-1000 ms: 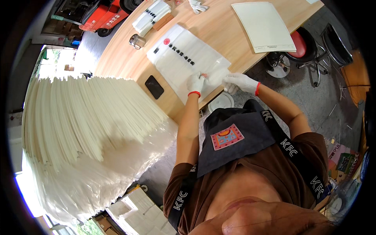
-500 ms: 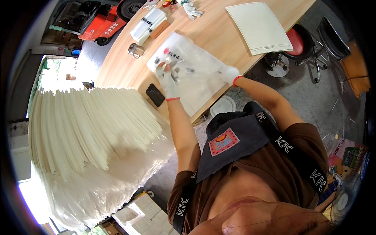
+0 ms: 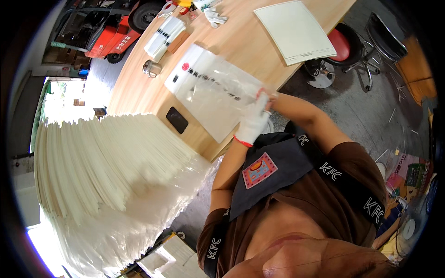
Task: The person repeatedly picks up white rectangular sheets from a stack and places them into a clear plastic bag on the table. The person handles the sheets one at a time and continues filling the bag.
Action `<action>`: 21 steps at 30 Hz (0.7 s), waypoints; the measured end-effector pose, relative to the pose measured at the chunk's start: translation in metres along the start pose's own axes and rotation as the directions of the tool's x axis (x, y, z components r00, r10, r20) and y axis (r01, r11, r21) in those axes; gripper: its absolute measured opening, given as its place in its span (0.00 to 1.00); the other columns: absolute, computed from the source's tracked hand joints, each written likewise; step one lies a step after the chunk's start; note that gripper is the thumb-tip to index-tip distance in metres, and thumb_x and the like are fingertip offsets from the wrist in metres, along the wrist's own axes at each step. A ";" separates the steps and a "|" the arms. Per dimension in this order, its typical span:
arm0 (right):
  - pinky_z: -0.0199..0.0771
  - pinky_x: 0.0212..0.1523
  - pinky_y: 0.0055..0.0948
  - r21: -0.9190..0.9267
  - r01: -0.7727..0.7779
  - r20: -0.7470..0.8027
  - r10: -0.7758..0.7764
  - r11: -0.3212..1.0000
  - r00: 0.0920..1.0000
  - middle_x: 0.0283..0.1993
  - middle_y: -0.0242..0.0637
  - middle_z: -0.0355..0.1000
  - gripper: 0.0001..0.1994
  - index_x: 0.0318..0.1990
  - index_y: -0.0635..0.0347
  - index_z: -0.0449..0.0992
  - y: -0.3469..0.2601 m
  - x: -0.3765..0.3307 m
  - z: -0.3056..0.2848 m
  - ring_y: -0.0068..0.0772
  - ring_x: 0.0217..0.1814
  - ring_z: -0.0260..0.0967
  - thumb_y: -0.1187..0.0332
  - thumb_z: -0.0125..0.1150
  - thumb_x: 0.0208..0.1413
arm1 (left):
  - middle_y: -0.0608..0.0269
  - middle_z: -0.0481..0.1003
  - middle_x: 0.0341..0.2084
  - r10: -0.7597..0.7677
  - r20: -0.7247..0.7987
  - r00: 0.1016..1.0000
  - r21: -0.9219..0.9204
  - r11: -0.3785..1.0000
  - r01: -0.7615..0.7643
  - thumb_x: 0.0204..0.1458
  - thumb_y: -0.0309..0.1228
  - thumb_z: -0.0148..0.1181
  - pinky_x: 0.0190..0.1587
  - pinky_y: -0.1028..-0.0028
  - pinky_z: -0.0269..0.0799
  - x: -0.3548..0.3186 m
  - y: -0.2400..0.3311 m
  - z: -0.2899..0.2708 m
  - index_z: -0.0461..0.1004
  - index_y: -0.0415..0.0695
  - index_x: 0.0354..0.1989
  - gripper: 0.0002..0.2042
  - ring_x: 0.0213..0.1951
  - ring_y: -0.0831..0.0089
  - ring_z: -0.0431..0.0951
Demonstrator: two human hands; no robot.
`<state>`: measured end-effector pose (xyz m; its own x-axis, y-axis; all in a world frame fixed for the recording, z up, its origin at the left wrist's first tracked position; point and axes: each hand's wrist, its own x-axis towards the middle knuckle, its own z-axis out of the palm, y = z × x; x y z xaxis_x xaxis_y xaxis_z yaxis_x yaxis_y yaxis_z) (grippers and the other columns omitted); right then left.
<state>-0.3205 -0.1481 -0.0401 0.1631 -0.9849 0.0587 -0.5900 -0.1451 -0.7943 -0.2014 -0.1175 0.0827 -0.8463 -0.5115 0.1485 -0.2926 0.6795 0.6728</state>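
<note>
My left hand (image 3: pixel 252 121), in a white knit glove with a red cuff, has come over to my right hand (image 3: pixel 267 96). The two meet at the near right corner of a clear printed plastic bag (image 3: pixel 204 95) lying flat on the table. The left fingers look closed at the right wrist, next to a red glove cuff; what they grip is blurred. The right fingers are hidden behind the left hand and smeared by motion. Left of the bag, a black phone (image 3: pixel 177 120) rests on the wood.
A tall stack of white sheets in plastic (image 3: pixel 106 162) stands at the left. On the wooden table (image 3: pixel 241 37) are a metal cup (image 3: pixel 151 68), white packets (image 3: pixel 164 37), a glove (image 3: pixel 215 17) and a white sheet (image 3: pixel 294 32). A red-seated stool (image 3: pixel 340 45) stands at the right.
My left hand has left the bag's upper left part and crossed right to my right hand. The bag now lies flatter, its printed line in full view.
</note>
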 end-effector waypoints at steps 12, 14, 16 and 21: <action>0.72 0.42 0.42 -0.784 -0.372 -0.355 0.133 0.496 0.925 0.41 0.40 0.71 0.22 0.49 0.55 0.67 0.106 -0.106 -0.147 0.43 0.44 0.69 0.54 0.56 0.49 | 0.62 0.73 0.38 -0.428 0.033 0.903 -0.498 0.776 0.386 0.58 0.29 0.48 0.39 0.77 0.70 0.035 -0.072 0.014 0.69 0.39 0.45 0.10 0.38 0.76 0.72; 0.74 0.40 0.41 -0.894 -0.202 -0.145 0.168 0.401 0.975 0.40 0.41 0.71 0.20 0.47 0.58 0.67 0.103 -0.103 -0.163 0.43 0.42 0.71 0.56 0.55 0.51 | 0.62 0.72 0.40 -0.360 0.059 0.931 -0.618 0.719 0.317 0.58 0.29 0.49 0.36 0.77 0.70 0.048 -0.085 0.036 0.69 0.39 0.45 0.10 0.40 0.76 0.72; 0.74 0.32 0.42 -0.901 -0.148 -0.150 0.027 0.409 0.988 0.31 0.41 0.72 0.12 0.38 0.59 0.69 0.098 -0.097 -0.175 0.42 0.31 0.73 0.60 0.50 0.52 | 0.60 0.73 0.44 -0.248 0.109 0.963 -0.554 0.789 0.266 0.58 0.34 0.49 0.33 0.78 0.69 0.061 -0.097 0.054 0.67 0.41 0.49 0.14 0.34 0.78 0.72; 0.72 0.27 0.41 -0.864 -0.011 -0.024 -0.019 0.503 1.000 0.25 0.39 0.71 0.09 0.27 0.56 0.69 -0.016 -0.112 -0.150 0.40 0.25 0.72 0.61 0.50 0.51 | 0.58 0.72 0.45 -0.448 0.433 0.782 -0.842 0.107 0.528 0.56 0.40 0.51 0.38 0.75 0.70 0.082 -0.054 0.068 0.65 0.42 0.53 0.20 0.37 0.72 0.72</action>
<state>-0.4476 -0.0500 0.0563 0.1554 -0.9839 0.0880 -0.9820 -0.1442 0.1223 -0.2850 -0.1606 0.0092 -0.7235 -0.4765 -0.4995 -0.1035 -0.6405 0.7610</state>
